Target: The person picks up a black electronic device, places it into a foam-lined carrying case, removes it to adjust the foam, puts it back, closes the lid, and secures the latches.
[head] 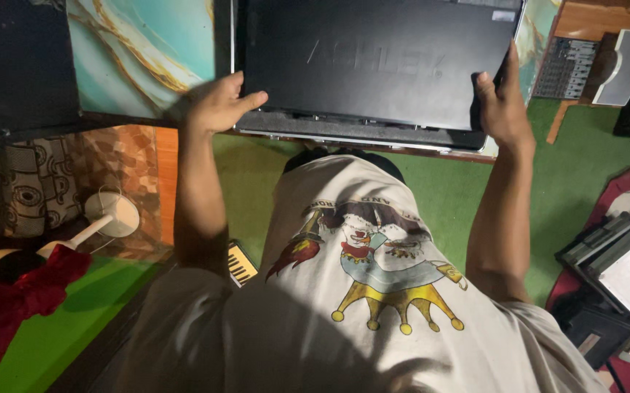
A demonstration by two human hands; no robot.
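Both hands grip the black case [380,58]: left hand [216,105] at its left edge, right hand [502,105] at its right; lifting needs even pull.

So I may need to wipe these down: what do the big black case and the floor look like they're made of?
The black case looks like matte moulded plastic: a dull, even sheen with raised lettering pressed into the lid, plus a bright metal-looking edge strip. Both hands, left and right, grip its sides. The green floor looks like short-pile carpet or felt: flat, soft and without gloss.
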